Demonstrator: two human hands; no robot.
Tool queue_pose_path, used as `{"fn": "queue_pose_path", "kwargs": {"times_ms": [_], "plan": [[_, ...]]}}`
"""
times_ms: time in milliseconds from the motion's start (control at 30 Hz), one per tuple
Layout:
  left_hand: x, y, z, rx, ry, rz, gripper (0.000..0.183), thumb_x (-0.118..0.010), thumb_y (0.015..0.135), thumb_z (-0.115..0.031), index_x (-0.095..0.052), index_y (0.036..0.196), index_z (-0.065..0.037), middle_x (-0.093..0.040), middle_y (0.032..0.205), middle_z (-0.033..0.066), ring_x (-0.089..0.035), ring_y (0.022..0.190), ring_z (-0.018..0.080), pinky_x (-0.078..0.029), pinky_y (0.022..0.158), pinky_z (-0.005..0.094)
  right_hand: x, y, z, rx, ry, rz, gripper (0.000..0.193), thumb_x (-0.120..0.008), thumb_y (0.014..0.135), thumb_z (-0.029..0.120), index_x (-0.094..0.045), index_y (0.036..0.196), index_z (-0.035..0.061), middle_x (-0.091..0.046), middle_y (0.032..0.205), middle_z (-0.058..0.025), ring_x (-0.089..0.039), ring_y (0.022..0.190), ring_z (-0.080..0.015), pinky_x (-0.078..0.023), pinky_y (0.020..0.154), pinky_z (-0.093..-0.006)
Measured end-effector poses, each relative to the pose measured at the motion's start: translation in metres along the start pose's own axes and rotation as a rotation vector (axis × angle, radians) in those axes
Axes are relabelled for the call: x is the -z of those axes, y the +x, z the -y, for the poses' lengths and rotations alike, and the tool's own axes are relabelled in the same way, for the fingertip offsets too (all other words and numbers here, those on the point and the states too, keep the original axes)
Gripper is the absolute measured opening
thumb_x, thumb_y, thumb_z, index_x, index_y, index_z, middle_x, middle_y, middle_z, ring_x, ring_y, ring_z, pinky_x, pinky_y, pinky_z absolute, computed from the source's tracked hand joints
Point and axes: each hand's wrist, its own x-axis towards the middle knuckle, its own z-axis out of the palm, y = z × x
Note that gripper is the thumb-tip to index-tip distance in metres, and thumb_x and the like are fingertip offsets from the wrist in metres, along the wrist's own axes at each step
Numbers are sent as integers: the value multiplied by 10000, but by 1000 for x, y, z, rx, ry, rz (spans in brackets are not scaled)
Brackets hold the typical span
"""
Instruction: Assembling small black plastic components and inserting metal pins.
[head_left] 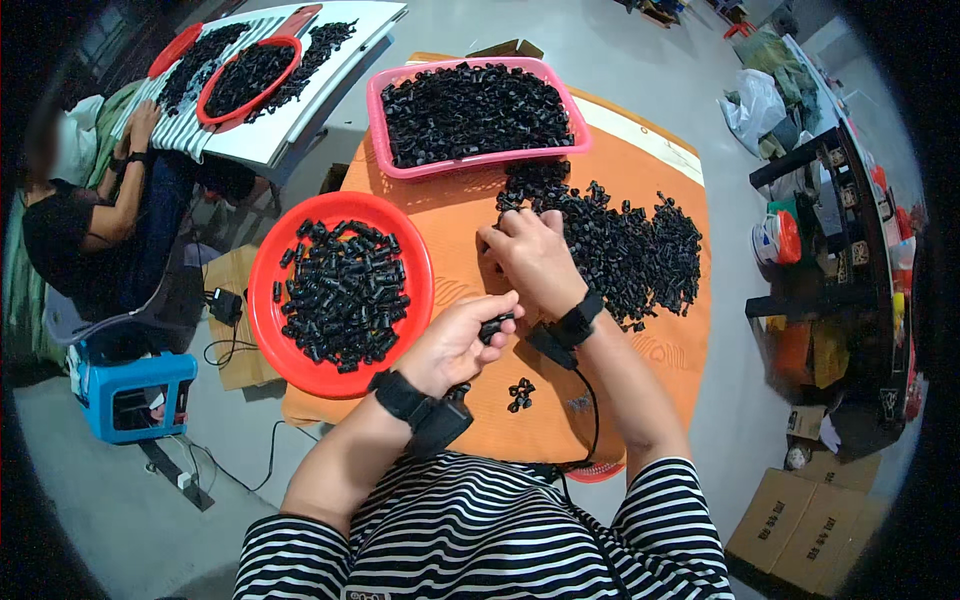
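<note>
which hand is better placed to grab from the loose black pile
Probably the right hand: it's beside the loose black pile, though its fingertips are hidden. The left hand is farther away and holds a black part.

Pretty basic black-and-white striped top (470,530), sleeves (668,510) stopping well back from the hands (455,340) (535,258). Just behind them: black wrist straps (402,398) (577,320) with chunky black boxes (440,430) (549,348), plus a skinny black cable (596,412) off the right-hand one.

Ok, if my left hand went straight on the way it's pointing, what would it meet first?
Your left hand would probably meet your right hand first, which lies just ahead and to the right; their relative heights are unclear, so it might pass underneath instead.
</note>
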Motion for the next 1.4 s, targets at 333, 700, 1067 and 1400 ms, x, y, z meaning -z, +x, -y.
{"fn": "queue_pose_path", "kwargs": {"times_ms": [333, 700, 1067, 1400], "plan": [[15, -2, 8, -103, -143, 33, 224, -581, 1047, -234, -656, 1111, -32, -694, 892, 64, -698, 751, 159, -619, 635, 274, 16, -10, 4, -124, 184, -154, 120, -732, 827, 207, -679, 849, 101, -598, 833, -56, -602, 839, -243, -382, 833, -399], [18, 5, 11, -7, -214, 127, 259, -597, 1038, -290, -667, 1004, -42, -697, 925, 83, -694, 733, 134, -607, 580, 230, 41, -50, -24, -269, -180, -33, 115, -670, 877, 84, -663, 964, 9, -583, 852, -146, -594, 809, -342, -476, 725, -448], [2, -20, 14, 7, -40, 58, 200, -562, 1061, -232, -604, 1083, -37, -601, 841, 29, -514, 581, 53, -393, 411, 142, 21, -52, -43, -483, 240, -324, 247, -624, 949, -4, -683, 1183, 48, -679, 986, -151, -679, 880, -338, -548, 783, -389], [-2, -21, 26, 55, -34, 110, 207, -546, 1068, -231, -595, 1117, -36, -584, 877, 28, -485, 596, 44, -341, 406, 141, 11, -51, -20, -265, 14, -92, 299, -633, 844, -6, -720, 1114, 86, -668, 1015, -73, -597, 993, -277, -443, 862, -398]]}}
